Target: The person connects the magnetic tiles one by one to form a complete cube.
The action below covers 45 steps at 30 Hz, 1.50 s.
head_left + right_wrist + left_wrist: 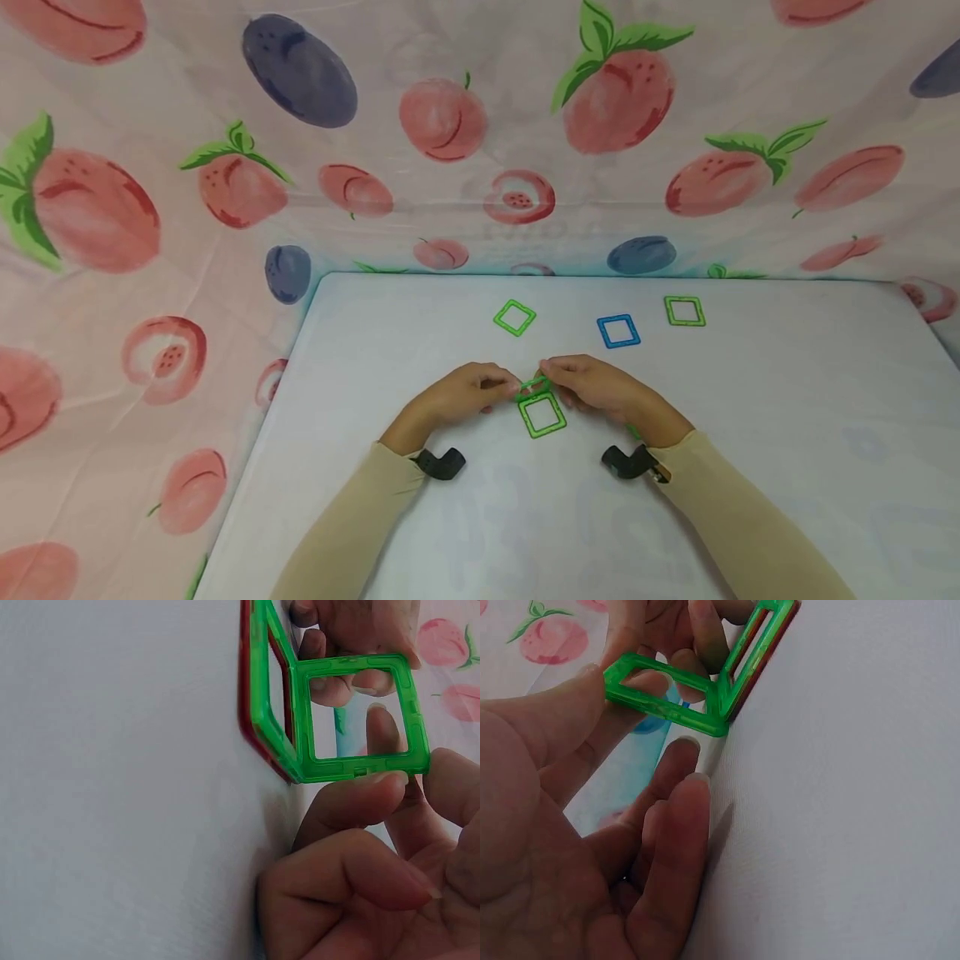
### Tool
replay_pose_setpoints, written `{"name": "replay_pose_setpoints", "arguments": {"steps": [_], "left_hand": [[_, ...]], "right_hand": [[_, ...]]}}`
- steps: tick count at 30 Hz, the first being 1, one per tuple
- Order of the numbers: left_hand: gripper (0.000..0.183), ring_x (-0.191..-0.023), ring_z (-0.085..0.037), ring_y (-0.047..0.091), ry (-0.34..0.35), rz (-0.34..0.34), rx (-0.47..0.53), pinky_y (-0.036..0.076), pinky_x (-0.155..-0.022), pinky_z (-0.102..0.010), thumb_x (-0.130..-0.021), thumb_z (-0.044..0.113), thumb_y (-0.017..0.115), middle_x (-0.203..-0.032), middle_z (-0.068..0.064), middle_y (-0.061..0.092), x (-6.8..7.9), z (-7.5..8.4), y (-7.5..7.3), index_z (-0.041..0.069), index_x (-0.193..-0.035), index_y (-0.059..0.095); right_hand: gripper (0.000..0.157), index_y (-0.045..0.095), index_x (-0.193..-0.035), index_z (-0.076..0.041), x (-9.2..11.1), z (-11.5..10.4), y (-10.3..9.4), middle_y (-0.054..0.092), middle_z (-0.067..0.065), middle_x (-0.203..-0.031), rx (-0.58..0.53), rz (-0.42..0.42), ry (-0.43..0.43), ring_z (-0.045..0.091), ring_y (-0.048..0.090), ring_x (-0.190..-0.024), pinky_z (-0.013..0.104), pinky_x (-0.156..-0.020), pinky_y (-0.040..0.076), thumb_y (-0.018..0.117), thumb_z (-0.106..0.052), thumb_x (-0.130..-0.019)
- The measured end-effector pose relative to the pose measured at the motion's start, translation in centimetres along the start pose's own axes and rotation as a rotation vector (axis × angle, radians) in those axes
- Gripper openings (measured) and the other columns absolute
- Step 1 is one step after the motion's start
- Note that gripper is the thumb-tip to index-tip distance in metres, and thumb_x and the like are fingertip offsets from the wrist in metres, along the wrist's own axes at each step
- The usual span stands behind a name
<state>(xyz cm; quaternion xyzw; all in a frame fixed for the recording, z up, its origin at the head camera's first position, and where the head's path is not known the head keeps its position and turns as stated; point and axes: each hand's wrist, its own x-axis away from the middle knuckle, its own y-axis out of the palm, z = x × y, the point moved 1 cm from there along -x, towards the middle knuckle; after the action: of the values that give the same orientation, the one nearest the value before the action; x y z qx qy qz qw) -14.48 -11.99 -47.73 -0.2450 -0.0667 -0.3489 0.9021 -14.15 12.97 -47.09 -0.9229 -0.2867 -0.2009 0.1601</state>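
A green square magnetic tile [360, 766], an open frame, stands tilted up from the table and is pinched by both hands at opposite sides. Its lower edge meets the edge of another green square tile [549, 431] that lies flat; a red layer [245, 712] shows under the flat one. My left hand [468, 392] grips one side of the raised tile between thumb and fingers, its other fingers loosely bent near the table. On the opposite side, my right hand [596, 387] pinches the raised tile's edge, with its remaining fingers curled below.
Farther back on the white table [405, 333] lie a green square tile [504, 327], a blue square tile [620, 344] and another green square tile [686, 323]. A bit of green [633, 432] peeks out beside the right wrist. A fruit-patterned cloth [450, 192] hangs behind the table.
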Motion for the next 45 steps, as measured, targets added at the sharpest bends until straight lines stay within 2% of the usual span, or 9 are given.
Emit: {"name": "replay_pose_setpoints", "arguments": {"steps": [5,9,13,15,17,25,29,37,45], "left_hand": [[0.022,-0.084,-0.014,0.057,0.016,-0.019,-0.025,0.049,-0.079,-0.028,-0.102,0.039,0.063,-0.104,0.004,0.066,-0.1,-0.1,0.0,0.027,-0.114,0.077],[0.022,-0.084,-0.013,0.056,0.026,-0.036,-0.019,0.048,-0.078,-0.028,-0.102,0.039,0.063,-0.102,0.005,0.066,-0.1,0.0,0.1,0.027,-0.114,0.077],[0.022,-0.083,-0.011,0.054,0.023,-0.059,-0.018,0.046,-0.078,-0.029,-0.103,0.04,0.061,-0.096,0.006,0.064,0.1,0.0,0.3,0.027,-0.114,0.076],[0.022,-0.084,-0.011,0.053,0.019,-0.069,-0.027,0.046,-0.079,-0.029,-0.103,0.041,0.061,-0.095,0.007,0.064,0.2,0.0,0.3,0.028,-0.113,0.075],[0.021,-0.087,-0.011,0.054,0.019,-0.075,-0.041,0.046,-0.082,-0.031,-0.103,0.042,0.061,-0.097,0.009,0.065,0.3,0.0,0.3,0.029,-0.112,0.075],[0.019,-0.098,-0.014,0.058,0.045,-0.1,-0.052,0.045,-0.092,-0.035,-0.103,0.04,0.062,-0.106,0.011,0.07,0.3,0.2,0.1,0.029,-0.112,0.075],[0.019,-0.099,-0.013,0.059,0.052,-0.112,-0.052,0.046,-0.094,-0.033,-0.103,0.038,0.061,-0.106,0.011,0.07,0.4,0.1,0.0,0.027,-0.111,0.075],[0.021,-0.099,-0.013,0.059,0.081,-0.125,-0.03,0.046,-0.094,-0.033,-0.103,0.037,0.062,-0.108,0.007,0.07,0.3,0.3,-0.3,0.024,-0.113,0.074],[0.021,-0.098,-0.013,0.058,0.061,-0.122,0.016,0.046,-0.092,-0.031,-0.103,0.034,0.064,-0.106,0.007,0.07,0.1,0.0,-0.2,0.019,-0.113,0.074]], "right_hand": [[0.044,0.069,-0.123,-0.014,1.3,-0.3,-0.8,0.042,0.002,-0.076,0.028,0.089,0.017,0.019,0.039,-0.067,0.029,-0.061,0.035,0.046,-0.048,-0.108],[0.048,0.067,-0.128,-0.014,3.8,-0.1,-2.9,0.043,0.005,-0.082,0.141,0.183,0.045,0.023,0.044,-0.081,0.031,-0.07,0.038,0.05,-0.052,-0.106],[0.053,0.065,-0.131,-0.01,6.8,0.7,-5.5,0.059,0.013,-0.106,0.243,0.246,0.07,0.027,0.052,-0.098,0.033,-0.077,0.045,0.056,-0.053,-0.102],[0.054,0.065,-0.131,-0.008,7.9,1.2,-6.5,0.061,0.015,-0.12,0.271,0.27,0.096,0.028,0.054,-0.105,0.033,-0.081,0.048,0.059,-0.052,-0.101],[0.054,0.065,-0.13,-0.005,8.8,1.9,-7.5,0.061,0.015,-0.125,0.299,0.286,0.113,0.028,0.054,-0.108,0.033,-0.083,0.049,0.062,-0.051,-0.1],[0.043,0.075,-0.106,-0.006,9.4,4.6,-9.3,0.061,0.003,-0.094,0.337,0.273,0.169,0.02,0.049,-0.089,0.03,-0.07,0.041,0.072,-0.048,-0.094],[0.042,0.076,-0.106,-0.007,9.2,4.8,-9.4,0.068,0.001,-0.095,0.358,0.249,0.172,0.019,0.052,-0.087,0.03,-0.071,0.044,0.076,-0.046,-0.091],[0.04,0.076,-0.1,-0.006,8.8,4.1,-9.4,0.068,0.001,-0.089,0.417,0.249,0.179,0.019,0.053,-0.086,0.031,-0.071,0.043,0.081,-0.044,-0.086],[0.034,0.074,-0.089,-0.006,8.4,4.1,-8.3,0.065,0.004,-0.082,0.518,0.334,0.208,0.022,0.055,-0.083,0.032,-0.067,0.044,0.088,-0.036,-0.078]]}}
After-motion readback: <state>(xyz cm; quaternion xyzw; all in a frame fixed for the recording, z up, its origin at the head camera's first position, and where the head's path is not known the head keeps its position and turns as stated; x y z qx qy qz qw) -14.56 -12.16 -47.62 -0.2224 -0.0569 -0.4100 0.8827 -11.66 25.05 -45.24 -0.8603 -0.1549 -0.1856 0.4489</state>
